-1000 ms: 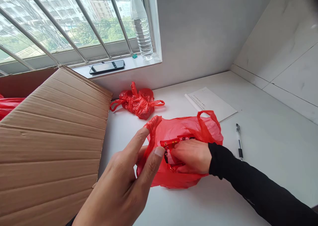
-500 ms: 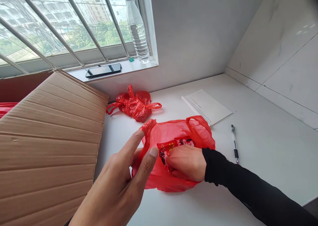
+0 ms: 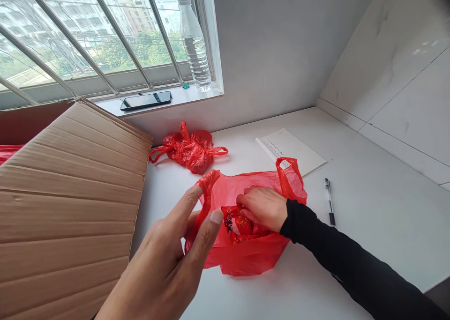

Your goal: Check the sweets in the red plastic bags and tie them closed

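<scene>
A thin red plastic bag (image 3: 249, 259) stands on the white table with its mouth facing up. My left hand (image 3: 179, 245) holds its left side, with the handle hooked over the forefinger and the thumb on the near side. Inside the bag lie several small red packets (image 3: 242, 225) with dark and gold print. Over the packets, in the bag's mouth, is my right hand (image 3: 265, 207) with its fingers curled closed. Whatever those fingertips grip is hidden. The right handle (image 3: 288, 163) of the bag sticks up behind that hand.
A knotted red bag (image 3: 191, 151) lies by the wall. To the left, a cardboard box flap (image 3: 73, 193) slants upward. A notebook (image 3: 291, 149) and a pen (image 3: 329, 202) lie to the right. On the sill are a phone (image 3: 146, 100) and a water bottle (image 3: 196, 48).
My right hand has moved up and away from me, out from deep among the packets, uncovering more of them. The bag's right handle now stands more upright. My left hand has hardly moved.
</scene>
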Available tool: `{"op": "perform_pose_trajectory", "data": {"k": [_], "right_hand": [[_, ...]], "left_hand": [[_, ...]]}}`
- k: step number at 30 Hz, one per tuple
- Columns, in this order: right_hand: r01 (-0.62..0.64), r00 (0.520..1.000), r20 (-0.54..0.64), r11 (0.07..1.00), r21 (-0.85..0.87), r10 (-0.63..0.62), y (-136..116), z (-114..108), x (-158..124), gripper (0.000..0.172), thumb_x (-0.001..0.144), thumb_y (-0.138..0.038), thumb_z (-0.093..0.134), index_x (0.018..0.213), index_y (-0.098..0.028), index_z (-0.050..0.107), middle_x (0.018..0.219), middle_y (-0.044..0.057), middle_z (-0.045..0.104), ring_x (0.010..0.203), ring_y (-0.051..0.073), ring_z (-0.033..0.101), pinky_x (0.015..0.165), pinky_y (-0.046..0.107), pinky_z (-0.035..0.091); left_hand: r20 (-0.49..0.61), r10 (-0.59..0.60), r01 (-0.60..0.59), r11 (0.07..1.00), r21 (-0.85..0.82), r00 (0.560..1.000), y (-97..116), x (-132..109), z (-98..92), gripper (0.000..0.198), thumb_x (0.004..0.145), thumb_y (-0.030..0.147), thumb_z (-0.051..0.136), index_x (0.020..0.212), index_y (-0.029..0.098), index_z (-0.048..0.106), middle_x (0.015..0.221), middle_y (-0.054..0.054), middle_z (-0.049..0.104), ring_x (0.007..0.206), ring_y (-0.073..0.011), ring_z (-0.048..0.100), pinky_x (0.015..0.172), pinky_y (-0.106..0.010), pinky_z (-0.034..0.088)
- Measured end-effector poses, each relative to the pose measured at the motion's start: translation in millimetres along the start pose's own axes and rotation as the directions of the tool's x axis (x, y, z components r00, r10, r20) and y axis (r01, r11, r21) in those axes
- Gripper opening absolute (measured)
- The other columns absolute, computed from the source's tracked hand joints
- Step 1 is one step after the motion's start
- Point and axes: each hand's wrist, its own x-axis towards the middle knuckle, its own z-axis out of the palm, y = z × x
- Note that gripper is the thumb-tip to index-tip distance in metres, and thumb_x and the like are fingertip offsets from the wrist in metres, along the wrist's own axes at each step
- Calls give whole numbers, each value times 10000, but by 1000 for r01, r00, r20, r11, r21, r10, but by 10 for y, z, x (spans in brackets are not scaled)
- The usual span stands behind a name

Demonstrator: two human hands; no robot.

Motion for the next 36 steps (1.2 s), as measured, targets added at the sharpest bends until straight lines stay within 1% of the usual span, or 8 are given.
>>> {"op": "perform_pose_trajectory", "data": {"k": [5, 9, 13, 15, 23, 29, 34, 36], "right_hand": [[18, 1000, -23, 998, 55, -17, 19, 23, 52, 202, 933, -267, 562, 1083, -169, 656, 1120, 125, 657, 1039, 265, 606, 689, 319, 406], [24, 1000, -17, 996, 91, -23, 9, 100, 89, 199, 905, -235, 606, 1077, -141, 640, 1060, 119, 679, 991, 239, 607, 725, 313, 403], [44, 999, -23, 993, 106, -42, -2, 158, 106, 179, 898, -211, 616, 1065, -162, 658, 1048, 91, 694, 997, 224, 609, 749, 305, 389], [49, 999, -19, 993, 108, -47, 4, 161, 106, 138, 900, -206, 614, 1023, -175, 670, 1030, 85, 697, 985, 224, 615, 737, 309, 378], [67, 997, -33, 990, 121, -63, 10, 142, 104, 132, 909, -190, 588, 1006, -190, 678, 1011, 77, 688, 965, 220, 617, 707, 306, 355], [88, 996, -42, 986, 140, -83, -23, 156, 110, 280, 898, -144, 557, 1141, -241, 659, 989, 57, 682, 916, 201, 611, 676, 288, 331], [127, 992, -30, 982, 141, -124, -8, 157, 122, 176, 924, -187, 537, 1007, -231, 686, 955, 59, 665, 876, 197, 614, 657, 287, 331], [132, 991, -18, 982, 138, -131, -8, 161, 126, 171, 927, -201, 544, 1008, -231, 691, 957, 60, 666, 876, 198, 615, 664, 286, 341]], "left_hand": [[-3, -13, 13, 1000, -7, 1000, 12, 4, 4, 588, 919, 440, 603, 1485, 335, 481, 706, 20, 657, 557, -148, 598, 519, -245, 555], [0, 5, -5, 1000, -5, 1000, 14, 5, 3, 583, 921, 420, 604, 1484, 330, 483, 702, 22, 644, 537, -140, 568, 514, -243, 549], [25, 8, -7, 1000, -20, 1000, 14, 2, -5, 582, 937, 432, 575, 1498, 325, 459, 687, 26, 630, 523, -135, 543, 476, -227, 521], [32, 11, -10, 1000, -14, 999, 16, 2, -10, 580, 941, 436, 572, 1499, 333, 452, 682, 28, 624, 532, -138, 550, 486, -230, 527], [27, 13, -13, 1000, -2, 1000, 7, 3, -11, 590, 946, 435, 568, 1512, 333, 434, 689, 24, 634, 542, -147, 571, 509, -241, 546], [39, 38, -37, 999, -13, 999, 1, 7, -6, 598, 949, 435, 560, 1522, 331, 422, 678, 27, 621, 538, -148, 570, 509, -240, 542], [34, 34, -34, 999, 14, 999, -10, 16, -1, 584, 955, 454, 554, 1513, 335, 431, 681, 29, 613, 542, -145, 565, 510, -235, 538], [28, 34, -35, 999, 31, 999, -25, 12, 3, 577, 958, 474, 546, 1509, 347, 428, 683, 34, 612, 539, -140, 559, 512, -231, 534]]}}
